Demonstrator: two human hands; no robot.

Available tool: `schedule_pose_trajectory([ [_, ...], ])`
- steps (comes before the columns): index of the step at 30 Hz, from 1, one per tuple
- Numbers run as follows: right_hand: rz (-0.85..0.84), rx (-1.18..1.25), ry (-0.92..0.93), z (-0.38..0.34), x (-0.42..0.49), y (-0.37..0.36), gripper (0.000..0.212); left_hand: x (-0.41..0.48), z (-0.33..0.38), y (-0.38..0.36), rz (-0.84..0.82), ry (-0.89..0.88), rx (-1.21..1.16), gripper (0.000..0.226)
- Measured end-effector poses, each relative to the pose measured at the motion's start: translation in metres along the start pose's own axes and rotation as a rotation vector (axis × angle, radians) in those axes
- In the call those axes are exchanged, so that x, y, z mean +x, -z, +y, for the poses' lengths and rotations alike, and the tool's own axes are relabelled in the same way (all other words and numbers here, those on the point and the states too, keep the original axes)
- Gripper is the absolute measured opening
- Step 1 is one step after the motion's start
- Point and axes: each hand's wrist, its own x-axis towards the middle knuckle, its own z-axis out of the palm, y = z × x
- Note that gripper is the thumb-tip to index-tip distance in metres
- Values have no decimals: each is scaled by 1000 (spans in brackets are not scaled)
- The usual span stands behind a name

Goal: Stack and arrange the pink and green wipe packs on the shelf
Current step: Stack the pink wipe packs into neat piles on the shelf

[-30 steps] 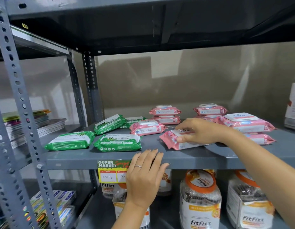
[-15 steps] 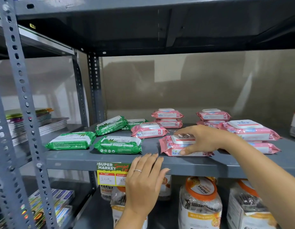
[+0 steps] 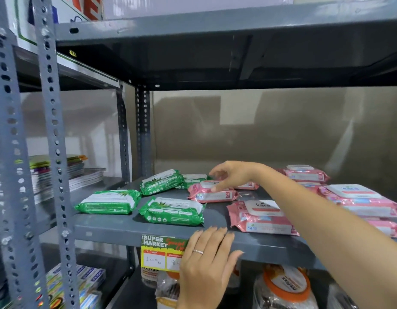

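Several green wipe packs lie on the left of the grey shelf (image 3: pixel 117 228): one at the front left (image 3: pixel 108 201), one beside it (image 3: pixel 172 211), one tilted behind (image 3: pixel 161 181). Pink packs fill the right: a front pack (image 3: pixel 260 217), a middle pack (image 3: pixel 212 194), a back-right stack (image 3: pixel 304 175) and a big right stack (image 3: pixel 358 199). My right hand (image 3: pixel 232 175) reaches over the middle pink pack, fingers spread, fingertips touching its top. My left hand (image 3: pixel 207 262) rests flat on the shelf's front edge, holding nothing.
A price tag (image 3: pixel 160 253) hangs on the shelf lip next to my left hand. Jars with orange lids (image 3: pixel 286 286) stand on the shelf below. Books (image 3: pixel 59 172) are stacked on the neighbouring rack at left. Perforated uprights (image 3: pixel 52 152) frame the left side.
My right hand has let go of the front pink pack, which now lies at the shelf front, and has moved back and left onto the middle pink pack. The camera view tilted upward.
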Motion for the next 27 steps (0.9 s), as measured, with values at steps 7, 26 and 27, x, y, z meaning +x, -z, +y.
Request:
schedule_pose_trajectory([
  [7,-177,-98,-134,9,29,-10,87,-2,-1,-5,29,23,-40,29],
  [26,6,-65,-87,24,-149,23,77,-4,5,-10,29,107,-110,33],
  [27,11,-75,-97,27,-155,19,78,-4,5,-10,31,112,-119,33],
])
